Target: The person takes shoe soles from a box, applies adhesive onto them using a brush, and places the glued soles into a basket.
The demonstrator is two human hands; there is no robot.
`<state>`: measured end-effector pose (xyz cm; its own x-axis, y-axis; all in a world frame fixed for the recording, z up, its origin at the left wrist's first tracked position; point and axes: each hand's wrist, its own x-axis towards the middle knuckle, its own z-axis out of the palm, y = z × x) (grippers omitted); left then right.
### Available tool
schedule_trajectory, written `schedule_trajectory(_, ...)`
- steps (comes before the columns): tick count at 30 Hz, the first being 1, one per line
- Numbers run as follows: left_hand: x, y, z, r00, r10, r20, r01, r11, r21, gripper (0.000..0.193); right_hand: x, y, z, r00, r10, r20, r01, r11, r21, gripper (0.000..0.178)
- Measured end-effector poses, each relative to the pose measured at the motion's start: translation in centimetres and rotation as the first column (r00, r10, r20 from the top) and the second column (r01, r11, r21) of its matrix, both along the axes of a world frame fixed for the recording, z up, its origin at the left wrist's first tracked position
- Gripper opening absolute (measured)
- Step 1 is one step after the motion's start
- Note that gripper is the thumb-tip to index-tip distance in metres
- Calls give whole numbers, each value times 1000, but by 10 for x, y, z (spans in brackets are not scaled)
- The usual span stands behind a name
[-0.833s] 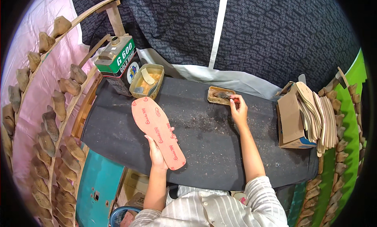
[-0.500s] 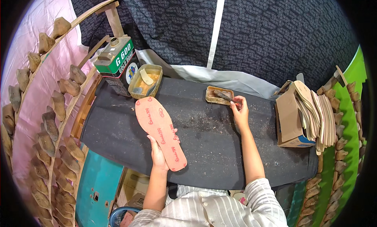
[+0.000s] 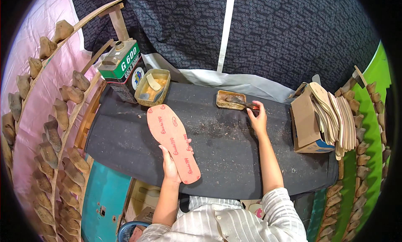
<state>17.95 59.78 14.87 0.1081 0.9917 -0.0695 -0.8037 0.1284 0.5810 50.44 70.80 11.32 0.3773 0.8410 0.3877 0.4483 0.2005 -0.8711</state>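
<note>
My left hand (image 3: 169, 166) grips a pinkish insole (image 3: 172, 137) with red print, fingers behind it and thumb along its left edge. The insole is tilted above the dark cloth. In my right hand (image 3: 258, 116) is a dark, stained brush (image 3: 244, 102), pinched by its handle end between thumb and fingers. The brush's other end rests inside a small, shallow rectangular tray (image 3: 222, 105) crusted with brown residue. What lies under the brush tip is hard to make out.
A metal can (image 3: 121, 70) and a yellowish tub (image 3: 153, 100) with flat scrapers inside stand at the back left. At the right, a cardboard box (image 3: 307, 125) holds several insoles. Wooden shoe lasts (image 3: 52, 135) line racks on both sides. Dark cloth (image 3: 217, 166) covers the table.
The brush has shifted slightly, its tip now lying lower in the small tray and its handle more clearly showing. The insole stays in my left hand, almost still.
</note>
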Motion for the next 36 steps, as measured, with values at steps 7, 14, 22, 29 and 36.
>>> schedule_trajectory(7, -2, -6, -6, 985, -165, -51, 167, 986, 19, 76, -64, -41, 68, 904, -102, 414, -25, 957, 290, 22)
schedule_trajectory(14, 7, -28, -1, 965, -212, -152, 222, 973, 57, 75, -136, -75, 102, 823, 569, 7, -567, 821, -72, 31)
schedule_trajectory(22, 15, -74, 4, 978, -96, -186, 115, 989, 94, 70, -151, -88, 94, 529, 739, -418, -838, 533, -119, 31)
schedule_trajectory(29, 36, -143, 16, 891, 292, -347, -303, 953, 24, 47, -154, -113, 97, 436, 736, -517, -880, 470, -73, 25)
schedule_trajectory(36, 52, -240, -4, 735, 516, -440, -591, 806, -41, 36, -169, -152, 86, 298, 781, -549, -936, 352, -6, 24)
